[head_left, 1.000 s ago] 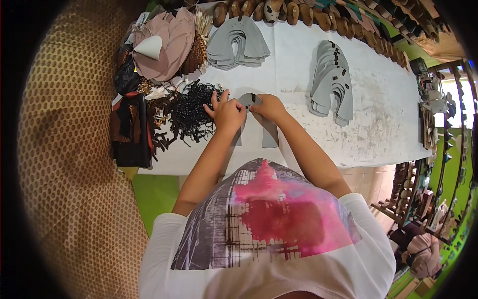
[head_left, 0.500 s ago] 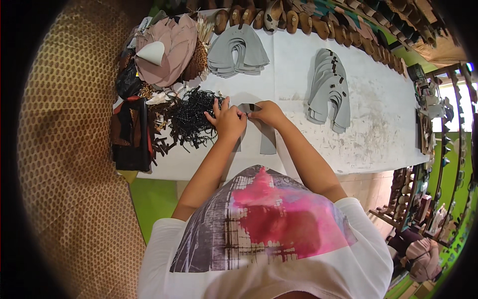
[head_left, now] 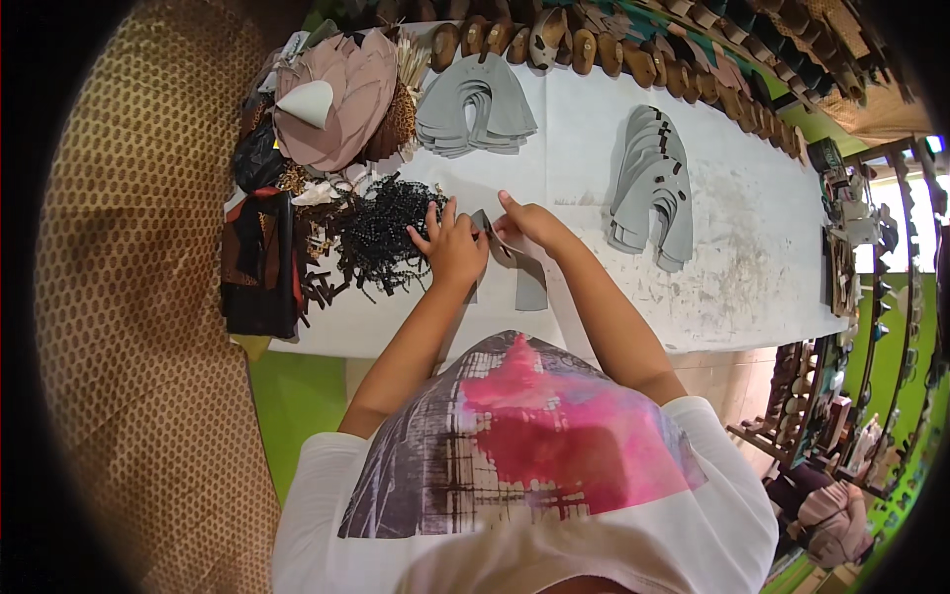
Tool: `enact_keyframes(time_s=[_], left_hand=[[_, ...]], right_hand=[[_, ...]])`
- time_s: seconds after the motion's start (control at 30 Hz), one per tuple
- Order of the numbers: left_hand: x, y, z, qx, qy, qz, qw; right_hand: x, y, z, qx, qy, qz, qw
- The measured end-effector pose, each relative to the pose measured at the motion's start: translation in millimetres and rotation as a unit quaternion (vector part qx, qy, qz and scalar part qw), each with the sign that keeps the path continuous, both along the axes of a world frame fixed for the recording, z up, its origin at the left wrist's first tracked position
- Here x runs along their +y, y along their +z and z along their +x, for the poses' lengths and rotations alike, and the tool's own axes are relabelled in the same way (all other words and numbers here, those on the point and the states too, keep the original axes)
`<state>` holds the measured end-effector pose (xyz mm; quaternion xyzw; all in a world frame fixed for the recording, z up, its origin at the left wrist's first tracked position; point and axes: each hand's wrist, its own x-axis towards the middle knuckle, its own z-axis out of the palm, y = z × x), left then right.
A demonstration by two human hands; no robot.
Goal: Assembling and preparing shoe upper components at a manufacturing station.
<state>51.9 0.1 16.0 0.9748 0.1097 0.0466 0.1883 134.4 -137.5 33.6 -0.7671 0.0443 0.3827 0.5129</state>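
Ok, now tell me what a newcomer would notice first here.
Probably the pink-splashed shirt filling the lower middle. Next, the fanned pink pieces at the table's far-left corner and the row of brown shoe lasts along its far edge. Centrally, the left hand and right hand are at a gray piece beside a black tangle.

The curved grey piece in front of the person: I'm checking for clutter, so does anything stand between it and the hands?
Nothing visible does. The left hand and right hand are both at the upper part of the grey piece; exact contact is unclear. The black tangle lies left of them, not between.
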Motion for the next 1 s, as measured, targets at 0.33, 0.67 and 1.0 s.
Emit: enact_keyframes(time_s=[0.33,0.67,1.0], left_hand=[[-1,-12,-7,-0.033,-0.005,0.01,0.999],[3,-19,-17,-0.022,-0.039,0.041,0.998],[2,-26,-19,-0.047,-0.025,0.071,0.996]], right_hand=[[10,-10,-8,-0.326,0.212,-0.139,0.911],[12,-13,4,-0.295,0.257,-0.158,0.907],[9,-12,17,-0.284,0.278,-0.189,0.898]])
